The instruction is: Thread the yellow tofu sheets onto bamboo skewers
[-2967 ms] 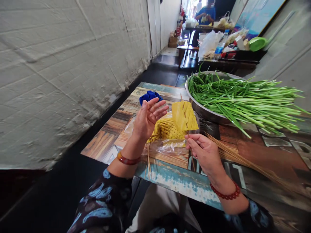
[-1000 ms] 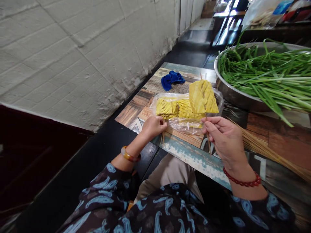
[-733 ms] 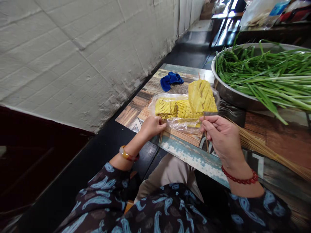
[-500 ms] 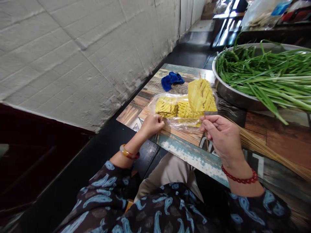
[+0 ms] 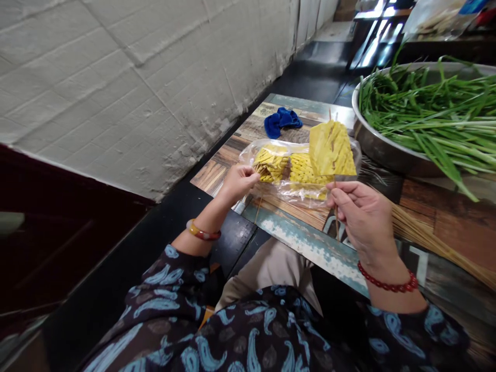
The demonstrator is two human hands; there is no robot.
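In my right hand (image 5: 358,217) a thin wooden skewer is pinched, and a scored yellow sheet (image 5: 331,150) is threaded upright on it above my fingers. My left hand (image 5: 239,182) is closed in a pinch at the left end of a clear plastic bag (image 5: 289,194). Thin sticks show at its fingertips; whether they pierce the yellow food there is unclear. Two stacks of cut yellow pieces lie in the bag, a left one (image 5: 270,163) by my left hand and a right one (image 5: 304,169) partly behind the raised sheet.
A large metal bowl (image 5: 362,126) of long green leaves (image 5: 434,113) stands at the right. A blue cloth (image 5: 282,122) lies behind the bag. Many bare skewers (image 5: 434,237) lie to the right of my right hand. A white wall (image 5: 155,77) runs along the left.
My left hand has risen slightly, nearer the left yellow stack, and its fingertips are more visible. The view has shifted a little; my right hand still holds the skewered sheet up.
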